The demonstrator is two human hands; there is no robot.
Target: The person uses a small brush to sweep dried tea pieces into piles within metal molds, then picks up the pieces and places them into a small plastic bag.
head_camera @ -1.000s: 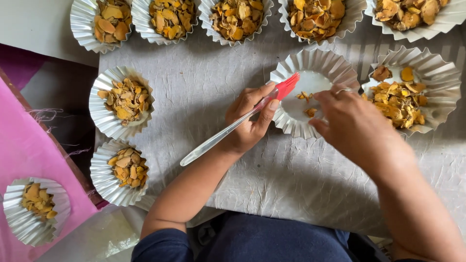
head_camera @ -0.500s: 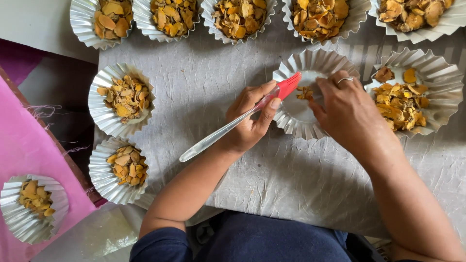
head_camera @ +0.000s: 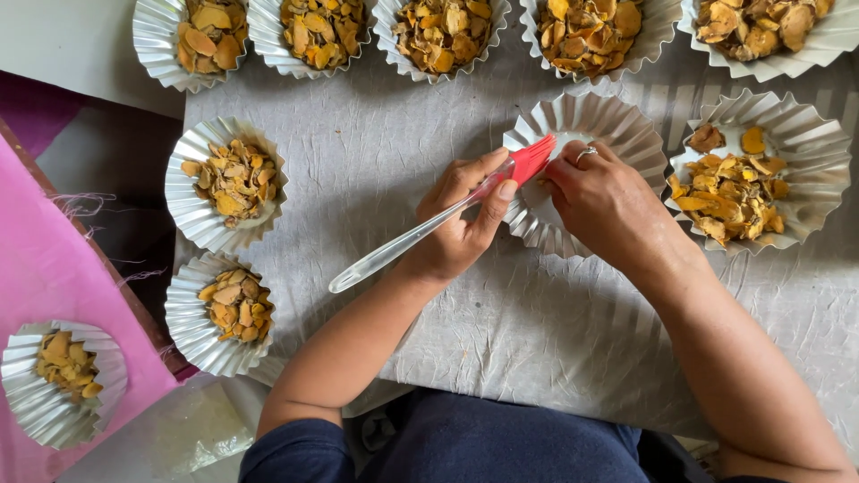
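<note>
From the head camera, the left hand (head_camera: 461,224) pinched a brush (head_camera: 429,224) between thumb and fingers, close to its red bristle end. The brush's clear handle slanted down toward the near left, and its red tip lay over the left rim of a silver pleated foil cup (head_camera: 617,134) at the middle of the grey sheet (head_camera: 376,152) that covered the desk. The right hand (head_camera: 608,206) rested over that same cup, its fingers curled and pressed together at the red tip, a ring showing on one of them. Whether they gripped the bristles or only touched them could not be told. Most of the cup's inside was hidden by this hand.

Just right of that cup stood another foil cup (head_camera: 805,152) with yellow-orange dried slices inside. Along the far edge ran a row of five filled cups (head_camera: 148,40). On the left side of the sheet sat two more filled cups, one (head_camera: 183,201) farther and one (head_camera: 183,326) nearer. Well apart at the near left, one more filled cup (head_camera: 22,394) sat on a pink cloth (head_camera: 45,268). Both forearms reached in from the near edge, above dark blue clothing (head_camera: 501,443).
</note>
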